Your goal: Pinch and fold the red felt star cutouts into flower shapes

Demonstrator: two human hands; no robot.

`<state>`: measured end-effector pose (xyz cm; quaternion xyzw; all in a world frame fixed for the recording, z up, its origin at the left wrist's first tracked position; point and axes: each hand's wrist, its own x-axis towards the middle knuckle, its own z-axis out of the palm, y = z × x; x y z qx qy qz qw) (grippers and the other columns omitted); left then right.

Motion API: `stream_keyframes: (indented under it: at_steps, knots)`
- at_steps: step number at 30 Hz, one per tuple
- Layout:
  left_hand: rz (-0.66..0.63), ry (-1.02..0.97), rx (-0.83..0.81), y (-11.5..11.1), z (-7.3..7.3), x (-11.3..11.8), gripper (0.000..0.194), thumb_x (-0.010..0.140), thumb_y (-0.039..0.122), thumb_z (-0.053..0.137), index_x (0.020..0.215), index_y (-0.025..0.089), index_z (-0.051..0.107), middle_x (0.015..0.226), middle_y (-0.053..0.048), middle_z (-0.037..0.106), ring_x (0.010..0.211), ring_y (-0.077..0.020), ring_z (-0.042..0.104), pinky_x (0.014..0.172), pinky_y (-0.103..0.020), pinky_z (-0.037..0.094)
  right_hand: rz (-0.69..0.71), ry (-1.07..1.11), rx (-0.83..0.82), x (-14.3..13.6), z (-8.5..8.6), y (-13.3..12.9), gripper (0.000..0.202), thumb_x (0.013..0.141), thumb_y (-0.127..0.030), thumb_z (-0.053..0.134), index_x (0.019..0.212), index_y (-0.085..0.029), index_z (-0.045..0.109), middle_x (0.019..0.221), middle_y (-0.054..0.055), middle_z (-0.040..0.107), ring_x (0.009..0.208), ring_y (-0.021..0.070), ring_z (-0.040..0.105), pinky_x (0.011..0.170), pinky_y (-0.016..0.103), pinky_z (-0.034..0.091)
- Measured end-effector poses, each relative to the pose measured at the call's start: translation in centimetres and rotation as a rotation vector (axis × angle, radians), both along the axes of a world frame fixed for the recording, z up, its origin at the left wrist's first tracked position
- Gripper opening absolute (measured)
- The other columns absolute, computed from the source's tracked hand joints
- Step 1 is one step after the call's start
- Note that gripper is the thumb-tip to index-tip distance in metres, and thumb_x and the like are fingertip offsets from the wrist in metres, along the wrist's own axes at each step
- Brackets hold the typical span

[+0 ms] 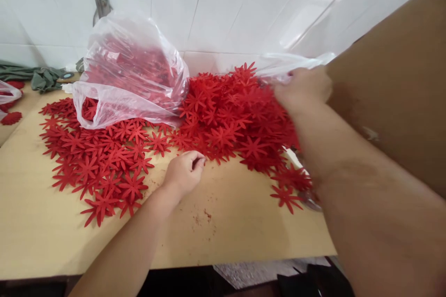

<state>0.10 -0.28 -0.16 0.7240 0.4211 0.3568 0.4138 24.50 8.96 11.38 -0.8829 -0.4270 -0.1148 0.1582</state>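
Observation:
My right hand (pixel 308 86) reaches to the back right, its fingers closed on a clear plastic bag (pixel 296 61). Beside and below it spreads a big heap of red flower-shaped cutouts (pixel 226 120) with thin pointed petals. At the heap's near edge my left hand (pixel 184 171) is closed, thumb and fingers curled together; whatever may be in them is too small to make out. To its left lies a second, lower pile of the same red cutouts (pixel 104 167). A few loose ones (pixel 286 198) are near my right forearm.
A translucent plastic bag (pixel 132 69) full of red pieces stands against the white tiled wall (pixel 230 9). A brown cardboard panel (pixel 393 83) rises on the right. Green cloth (pixel 45 78) and a tape roll (pixel 68 76) lie back left. Red crumbs (pixel 207 216) dot the tabletop (pixel 244 236).

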Motion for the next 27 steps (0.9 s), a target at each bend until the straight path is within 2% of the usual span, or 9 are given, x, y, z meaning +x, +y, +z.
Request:
stream_keyframes:
  at_steps: [2,4,8,10,12,15,19,23,27]
  knots:
    - [-0.010,-0.001,-0.006,-0.1,0.1,0.1,0.016,0.079,0.024,0.044,0.075,0.018,0.059,0.068,-0.001,0.059,0.064,-0.0112,0.051,0.063,-0.025,0.038,-0.090,0.011,0.064,1.1,0.7,0.0,0.056,0.077,-0.037,0.054,0.121,-0.002,0.049,0.126,0.027,0.040,0.102,0.0258,0.050,0.075,0.038,0.036]
    - [-0.012,-0.033,-0.006,0.0,0.3,0.0,0.016,0.078,0.023,0.045,0.074,0.018,0.059,0.067,-0.001,0.059,0.063,-0.0111,0.050,0.063,-0.025,0.038,-0.024,0.058,0.157,0.8,1.0,-0.2,0.047,0.078,-0.028,0.052,0.118,-0.004,0.051,0.121,0.023,0.047,0.096,0.0214,0.053,0.076,0.035,0.038]
    - [0.147,-0.296,-0.089,1.1,0.9,-0.8,0.012,0.077,0.023,0.047,0.073,0.017,0.057,0.064,0.000,0.055,0.060,-0.0092,0.047,0.059,-0.022,0.038,0.509,0.212,0.243,-4.4,-1.1,-2.0,0.026,0.080,-0.021,0.047,0.097,-0.009,0.063,0.087,0.013,0.064,0.075,0.0148,0.057,0.074,0.033,0.045]
    - [0.304,-0.476,-0.160,1.9,1.3,-1.7,0.010,0.075,0.022,0.049,0.073,0.016,0.057,0.062,0.002,0.053,0.057,-0.0078,0.046,0.057,-0.021,0.038,0.863,0.220,0.170,-8.1,-3.4,-3.5,0.025,0.077,-0.026,0.053,0.097,-0.013,0.063,0.091,0.011,0.063,0.082,0.0176,0.058,0.079,0.035,0.047]
    - [0.424,-0.638,-0.229,2.7,1.5,-2.6,0.009,0.074,0.021,0.050,0.072,0.016,0.057,0.059,0.003,0.052,0.053,-0.0063,0.045,0.054,-0.020,0.037,1.120,0.134,-0.012,-11.2,-6.0,-4.7,0.047,0.070,-0.036,0.063,0.113,-0.018,0.057,0.108,0.012,0.057,0.100,0.0245,0.053,0.086,0.040,0.045]
    - [0.508,-0.791,-0.302,3.3,1.8,-3.6,0.008,0.073,0.020,0.051,0.070,0.015,0.056,0.056,0.004,0.050,0.047,-0.0045,0.044,0.048,-0.017,0.034,1.106,0.047,-0.209,-13.5,-9.4,-5.7,0.072,0.063,-0.042,0.068,0.126,-0.015,0.046,0.128,0.018,0.042,0.112,0.0335,0.043,0.089,0.046,0.042]
    - [0.492,-0.860,-0.371,3.2,1.8,-3.8,0.007,0.072,0.019,0.052,0.069,0.014,0.056,0.055,0.004,0.049,0.046,-0.0031,0.043,0.046,-0.015,0.032,1.058,0.045,-0.231,-12.8,-11.6,-5.7,0.033,0.081,-0.020,0.045,0.111,-0.015,0.058,0.106,0.014,0.056,0.100,0.0249,0.050,0.085,0.038,0.043]
    - [0.469,-0.842,-0.380,3.0,1.7,-3.5,0.007,0.071,0.019,0.052,0.069,0.014,0.056,0.056,0.004,0.050,0.046,-0.0031,0.044,0.046,-0.015,0.034,1.068,0.090,-0.124,-10.7,-11.8,-5.8,0.032,0.075,-0.005,0.040,0.095,-0.018,0.063,0.093,0.009,0.059,0.087,0.0186,0.054,0.078,0.031,0.044]
    - [0.486,-0.822,-0.395,3.2,1.5,-3.5,0.007,0.072,0.018,0.051,0.069,0.014,0.056,0.056,0.004,0.049,0.046,-0.0030,0.044,0.045,-0.015,0.034,0.942,0.049,0.045,-7.7,-10.3,-5.5,0.034,0.070,-0.003,0.039,0.088,-0.017,0.064,0.086,0.008,0.059,0.080,0.0190,0.055,0.074,0.033,0.045]
